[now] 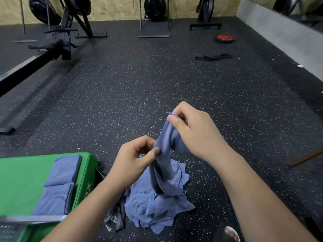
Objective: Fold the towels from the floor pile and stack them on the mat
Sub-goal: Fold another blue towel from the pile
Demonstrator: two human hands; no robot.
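A blue-grey towel hangs lifted above the floor pile of crumpled towels. My right hand pinches its top corner at the highest point. My left hand pinches the towel's edge lower down, to the left. The towel's lower part still trails into the pile. On the green mat at the lower left lie two folded towels, one farther and one nearer, end to end.
Black speckled rubber floor all around. Rowing machines stand at the back and left. A red weight plate and black bands lie at the back right. A brown stick lies to the right. My foot shows at the bottom.
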